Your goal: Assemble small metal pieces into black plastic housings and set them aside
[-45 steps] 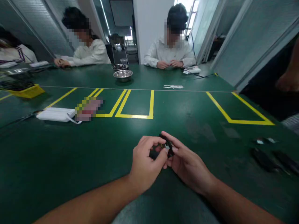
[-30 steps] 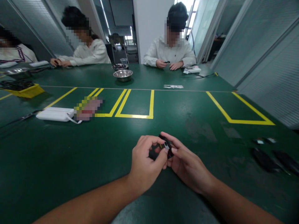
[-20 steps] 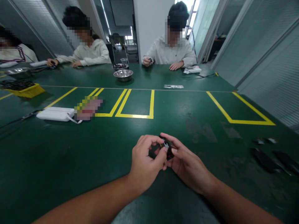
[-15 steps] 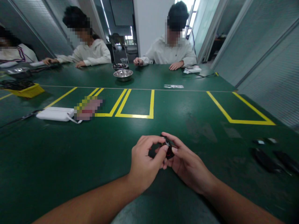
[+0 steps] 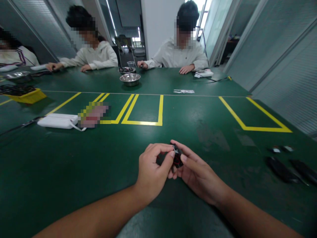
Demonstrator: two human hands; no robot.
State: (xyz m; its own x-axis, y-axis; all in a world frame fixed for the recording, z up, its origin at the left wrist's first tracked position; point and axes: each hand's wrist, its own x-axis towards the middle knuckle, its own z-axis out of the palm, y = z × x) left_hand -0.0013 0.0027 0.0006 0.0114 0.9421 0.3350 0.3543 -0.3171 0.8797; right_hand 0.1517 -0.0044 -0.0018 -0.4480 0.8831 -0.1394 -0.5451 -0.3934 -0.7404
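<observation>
Close in front of me, above the green table [image 5: 99, 172], is a small black device [image 5: 177, 161] with red wires and a silvery part at its upper end. My right hand [image 5: 199, 177] holds it, the thumb along its near side and the fingers behind. My left hand [image 5: 151, 170] is closed in a pinch, thumb and forefinger on the silvery end. The fingers cover much of the device, so its exact kind cannot be made out.
At right lie two dark elongated parts [image 5: 281, 170] and two small pieces [image 5: 276, 149]. A white power strip [image 5: 58, 121] and a yellow bin [image 5: 29, 96] are at left. Steel bowls [image 5: 130, 78] stand farther back. Several people [image 5: 179, 53] sit across the table.
The device has tilted slightly in my fingers, showing more of its silvery end. My left thumb has shifted slightly. Across the table, one person's hand has moved a little left.
</observation>
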